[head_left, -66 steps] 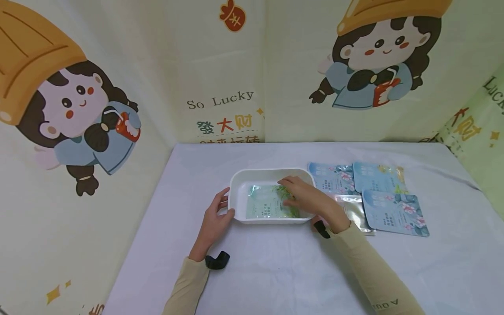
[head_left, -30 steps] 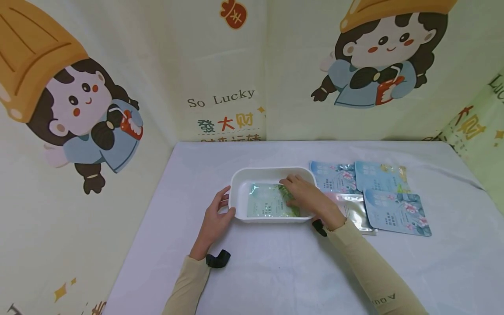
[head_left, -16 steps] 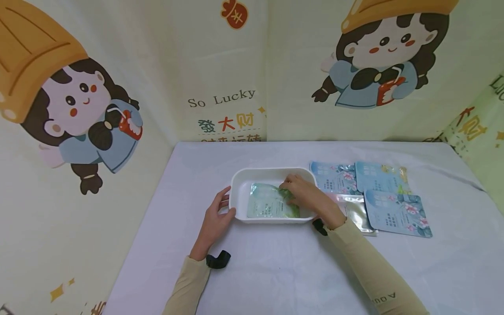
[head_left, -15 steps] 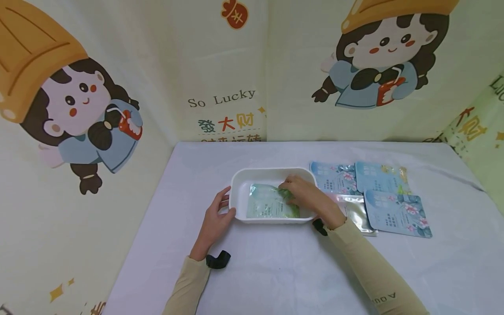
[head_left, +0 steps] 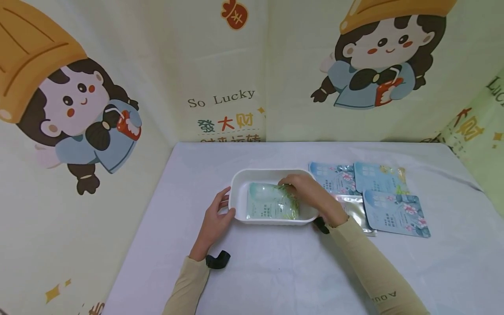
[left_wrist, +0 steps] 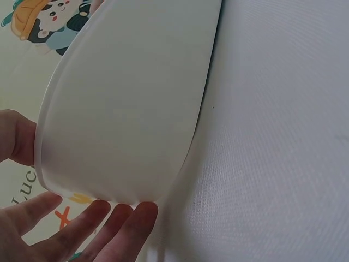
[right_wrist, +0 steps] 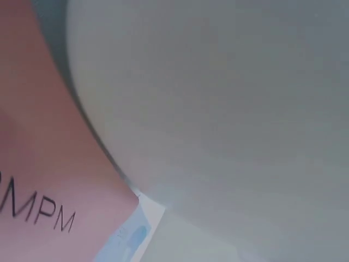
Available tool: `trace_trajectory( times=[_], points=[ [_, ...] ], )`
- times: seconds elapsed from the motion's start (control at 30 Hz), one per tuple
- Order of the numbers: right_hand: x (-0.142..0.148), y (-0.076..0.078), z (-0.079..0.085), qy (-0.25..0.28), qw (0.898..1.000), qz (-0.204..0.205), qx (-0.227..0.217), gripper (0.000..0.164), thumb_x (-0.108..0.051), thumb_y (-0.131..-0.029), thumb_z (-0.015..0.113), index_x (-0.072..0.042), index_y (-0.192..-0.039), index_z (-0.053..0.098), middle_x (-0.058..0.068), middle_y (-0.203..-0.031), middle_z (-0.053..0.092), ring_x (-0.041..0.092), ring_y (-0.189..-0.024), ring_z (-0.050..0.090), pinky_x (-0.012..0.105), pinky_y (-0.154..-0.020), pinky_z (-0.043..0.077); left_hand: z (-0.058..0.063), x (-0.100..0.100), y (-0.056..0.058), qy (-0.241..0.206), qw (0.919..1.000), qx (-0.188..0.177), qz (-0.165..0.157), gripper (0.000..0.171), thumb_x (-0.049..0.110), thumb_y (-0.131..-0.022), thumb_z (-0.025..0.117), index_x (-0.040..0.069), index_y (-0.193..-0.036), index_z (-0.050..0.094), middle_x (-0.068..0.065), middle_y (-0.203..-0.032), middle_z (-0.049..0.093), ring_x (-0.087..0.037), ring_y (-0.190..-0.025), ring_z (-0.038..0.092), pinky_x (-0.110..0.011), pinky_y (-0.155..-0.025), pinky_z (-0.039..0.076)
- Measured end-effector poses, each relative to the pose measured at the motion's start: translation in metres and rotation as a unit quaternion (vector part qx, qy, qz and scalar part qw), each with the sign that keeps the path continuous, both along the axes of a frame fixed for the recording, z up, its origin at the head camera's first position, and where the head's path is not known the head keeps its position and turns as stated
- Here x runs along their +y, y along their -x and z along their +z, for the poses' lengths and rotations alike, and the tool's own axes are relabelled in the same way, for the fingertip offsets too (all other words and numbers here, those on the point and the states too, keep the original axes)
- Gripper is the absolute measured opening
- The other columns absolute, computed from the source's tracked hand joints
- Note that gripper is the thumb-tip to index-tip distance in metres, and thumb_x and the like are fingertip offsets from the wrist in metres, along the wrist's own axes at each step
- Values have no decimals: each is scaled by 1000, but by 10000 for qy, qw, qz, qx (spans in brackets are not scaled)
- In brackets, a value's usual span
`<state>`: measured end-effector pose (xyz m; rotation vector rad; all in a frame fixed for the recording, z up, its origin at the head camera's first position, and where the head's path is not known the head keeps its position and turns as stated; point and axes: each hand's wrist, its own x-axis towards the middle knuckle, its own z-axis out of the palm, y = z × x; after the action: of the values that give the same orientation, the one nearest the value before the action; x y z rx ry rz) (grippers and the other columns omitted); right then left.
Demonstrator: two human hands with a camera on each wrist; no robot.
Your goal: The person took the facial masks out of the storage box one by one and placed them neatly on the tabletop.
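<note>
A white plastic tray [head_left: 271,222] stands on the table with a pale green sheet mask packet [head_left: 265,205] lying in it. The left hand [head_left: 214,218] holds the tray's left end. In the left wrist view, the fingertips of the left hand [left_wrist: 92,229] press the tray's outer wall [left_wrist: 125,109], with the thumb at its rim. Reaching in over the right end, the right hand [head_left: 305,190] pinches the packet's leafy right edge; its fingertips are partly hidden. In the right wrist view, the tray's wall [right_wrist: 218,109] fills most of the picture and the hand does not show.
Right of the tray lie several more packets: a flowered blue one [head_left: 334,177], a light blue one [head_left: 379,177], another flowered one [head_left: 397,213] in front, and a silver one [head_left: 356,212] partly under it. A printed curtain [head_left: 220,65] hangs behind the white-covered table [head_left: 275,271].
The right hand has turned and its fingers have closed more around the packet's right edge. That edge now bulges upward. The left hand and the tray have hardly moved.
</note>
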<state>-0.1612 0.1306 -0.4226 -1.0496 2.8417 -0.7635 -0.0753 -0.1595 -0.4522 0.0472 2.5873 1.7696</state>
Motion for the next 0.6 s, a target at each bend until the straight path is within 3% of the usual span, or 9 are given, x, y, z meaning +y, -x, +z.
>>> trace_trajectory(
  times=[0.1,0.23,0.47,0.6],
  points=[
    [2,-1,6,201,9993,-82,-320,23,4,-90,65,-3,-110,74,10,-111,73,28,-109,66,43,-95,54,-10,-3,3,-12,10000,36,10,61,9,-91,61,24,-148,44,-12,-131,59,-29,-119,60,-40,-89,59],
    [7,-2,11,563,9961,-208,-650,25,2,-92,63,-5,-114,73,9,-116,72,26,-109,66,42,-93,55,-10,-3,3,-3,10000,7,-26,61,10,-91,60,28,-147,45,-11,-131,58,-28,-120,60,-40,-89,59],
    [20,1,18,1089,9904,-198,-824,25,1,-91,65,-7,-113,74,8,-109,73,19,-91,67,31,-73,57,12,3,-3,46,10000,9,-83,59,2,-92,57,11,-148,44,-20,-133,57,-36,-121,58,-45,-90,58],
    [27,1,26,1192,9906,-229,-634,25,1,-90,66,-7,-112,74,8,-106,74,19,-92,68,33,-74,58,12,3,-3,77,9999,-85,-52,59,2,-92,57,11,-149,44,-21,-134,56,-37,-122,57,-47,-91,57]
  ],
)
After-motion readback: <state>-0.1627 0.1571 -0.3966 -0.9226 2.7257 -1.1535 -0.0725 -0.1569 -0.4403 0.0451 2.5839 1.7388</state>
